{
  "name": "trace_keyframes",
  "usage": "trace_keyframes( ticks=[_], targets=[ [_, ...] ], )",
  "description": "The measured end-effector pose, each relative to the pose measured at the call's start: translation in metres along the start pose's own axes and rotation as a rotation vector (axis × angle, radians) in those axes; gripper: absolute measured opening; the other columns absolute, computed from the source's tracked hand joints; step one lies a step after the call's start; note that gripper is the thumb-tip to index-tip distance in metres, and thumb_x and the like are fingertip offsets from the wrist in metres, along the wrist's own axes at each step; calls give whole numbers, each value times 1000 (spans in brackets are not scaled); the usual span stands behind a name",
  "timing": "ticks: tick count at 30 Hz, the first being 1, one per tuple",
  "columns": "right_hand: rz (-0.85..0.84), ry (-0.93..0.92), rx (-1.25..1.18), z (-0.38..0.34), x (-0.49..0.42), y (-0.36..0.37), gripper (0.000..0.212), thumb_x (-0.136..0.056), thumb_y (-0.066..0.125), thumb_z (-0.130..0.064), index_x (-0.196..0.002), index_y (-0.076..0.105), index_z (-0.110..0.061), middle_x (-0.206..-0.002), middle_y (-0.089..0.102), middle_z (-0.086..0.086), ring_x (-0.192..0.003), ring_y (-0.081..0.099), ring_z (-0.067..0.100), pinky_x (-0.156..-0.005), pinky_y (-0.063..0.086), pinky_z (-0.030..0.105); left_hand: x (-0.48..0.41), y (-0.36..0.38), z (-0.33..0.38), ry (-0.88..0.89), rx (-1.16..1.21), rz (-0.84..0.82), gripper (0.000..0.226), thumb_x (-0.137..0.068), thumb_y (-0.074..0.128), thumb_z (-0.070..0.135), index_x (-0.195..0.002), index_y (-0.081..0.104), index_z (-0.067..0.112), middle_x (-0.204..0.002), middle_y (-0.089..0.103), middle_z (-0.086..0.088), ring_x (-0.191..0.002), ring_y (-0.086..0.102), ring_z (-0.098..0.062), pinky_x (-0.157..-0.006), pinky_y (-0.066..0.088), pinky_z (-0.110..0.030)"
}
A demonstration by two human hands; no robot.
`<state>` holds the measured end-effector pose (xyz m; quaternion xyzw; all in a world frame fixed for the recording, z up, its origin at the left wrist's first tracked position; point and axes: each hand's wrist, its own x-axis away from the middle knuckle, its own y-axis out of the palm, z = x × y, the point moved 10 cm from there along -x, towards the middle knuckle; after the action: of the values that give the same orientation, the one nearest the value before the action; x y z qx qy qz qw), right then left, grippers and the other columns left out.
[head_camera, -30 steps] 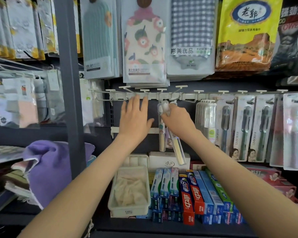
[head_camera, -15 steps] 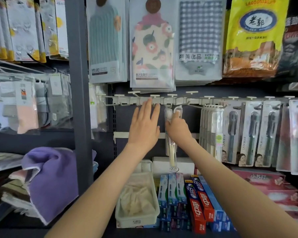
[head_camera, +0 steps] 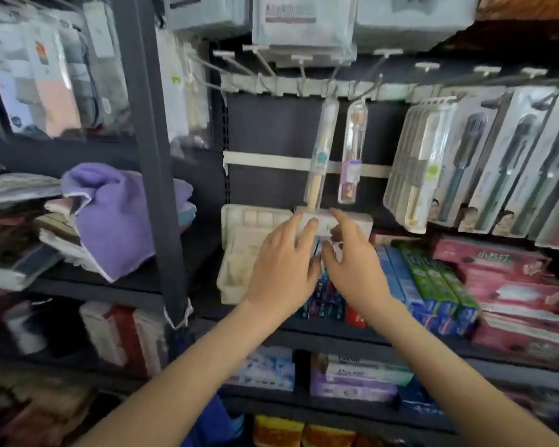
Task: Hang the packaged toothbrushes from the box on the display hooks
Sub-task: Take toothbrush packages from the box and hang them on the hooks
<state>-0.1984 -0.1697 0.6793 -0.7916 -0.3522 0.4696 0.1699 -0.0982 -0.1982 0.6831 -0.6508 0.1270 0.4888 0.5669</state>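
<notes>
Two slim clear packaged toothbrushes hang side by side from the white hook rail (head_camera: 304, 85): one with a yellowish handle (head_camera: 320, 156) and one with a pink label (head_camera: 350, 153). Below them a white box (head_camera: 355, 221) stands on the shelf behind the toothpaste. My left hand (head_camera: 284, 266) and my right hand (head_camera: 355, 262) are both low in front of that box, fingers loosely spread and reaching toward it. Neither hand holds anything. The box's front is partly hidden by my fingers.
A dark shelf post (head_camera: 152, 156) stands left of the hooks. A cream tray (head_camera: 239, 253) sits left of the box. Toothpaste cartons (head_camera: 433, 279) fill the shelf on the right. More carded toothbrushes (head_camera: 484, 162) hang at right. A purple towel (head_camera: 110, 214) lies at left.
Both hands dropped from the hook rail down to the white box. My right hand let go of the packaged toothbrush, which now hangs beside the other. The view tilted downward.
</notes>
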Motion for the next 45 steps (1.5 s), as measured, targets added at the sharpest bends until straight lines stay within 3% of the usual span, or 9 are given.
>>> trace_keyframes(
  ticks=[6, 9, 13, 20, 27, 32, 39, 42, 45],
  targets=[
    [-315, 150, -140, 102, 175, 39, 49, -94, 56, -8, -140, 41, -16, -107, 57, -3, -85, 53, 4, -72, 44, 17, 178, 107, 58, -260, 221, -449, 49, -93, 60, 22, -137, 48, 5, -135, 52, -11, -123, 52, -27, -96, 47, -32],
    [-503, 264, -136, 164, 277, 74, 49, -93, 57, -7, -139, 43, -15, -102, 55, -5, -79, 53, 2, -68, 45, 21, 291, 169, 71, -405, 195, -733, 47, -99, 48, 30, -143, 41, 14, -139, 46, -1, -120, 51, -20, -81, 41, -14],
    [-771, 521, -173, 245, 434, 136, 52, -94, 56, -9, -142, 38, -21, -100, 52, -13, -77, 56, -1, -74, 47, 19, 471, 249, 69, -675, 245, -1087, 46, -101, 44, 32, -144, 36, 18, -141, 41, -4, -92, 58, -21, -73, 48, -29],
    [-1079, 827, -102, 349, 619, 253, 59, -98, 50, -16, -149, 19, -18, -134, 44, 0, -105, 60, 22, -77, 47, 28, 648, 330, 35, -747, 113, -1378, 44, -100, 47, 28, -141, 37, 19, -134, 46, -8, -104, 57, -27, -71, 40, -28],
    [-1276, 651, -31, 422, 702, 398, 80, -91, 65, -24, -150, 12, -25, -147, 34, 10, -102, 58, 28, -70, 44, 34, 741, 415, -6, -691, 14, -1507, 58, -95, 55, 28, -145, 28, 17, -141, 38, -8, -123, 44, -25, -96, 42, -36],
    [-1547, 335, 133, 427, 769, 462, 79, -86, 69, -31, -147, 22, -12, -145, 38, 14, -128, 42, 32, -97, 41, 41, 811, 450, -5, -660, 49, -1697, 80, -92, 61, 32, -152, 9, 20, -154, 16, -9, -140, 24, -31, -111, 31, -47],
    [-1522, 44, 332, 422, 787, 484, 81, -83, 67, -38, -145, 22, -12, -147, 31, 12, -133, 32, 30, -105, 30, 41, 844, 456, -5, -693, 51, -1678, 74, -96, 54, 31, -152, 7, 19, -157, 10, -9, -142, 19, -29, -114, 25, -44],
    [-1511, -13, 376, 419, 781, 481, 78, -79, 70, -30, -143, 32, -6, -140, 42, 17, -124, 44, 34, -95, 42, 43, 843, 456, -9, -725, 38, -1647, 70, -97, 52, 31, -152, 12, 17, -156, 14, -9, -141, 21, -28, -113, 27, -42],
    [-1432, -25, 381, 419, 773, 474, 70, -55, 86, -23, -117, 61, 0, -106, 64, 19, -89, 64, 36, -63, 53, 40, 836, 455, -11, -749, 24, -1582, 66, -97, 52, 30, -150, 16, 15, -152, 20, -9, -139, 25, -27, -111, 29, -40]
  ],
)
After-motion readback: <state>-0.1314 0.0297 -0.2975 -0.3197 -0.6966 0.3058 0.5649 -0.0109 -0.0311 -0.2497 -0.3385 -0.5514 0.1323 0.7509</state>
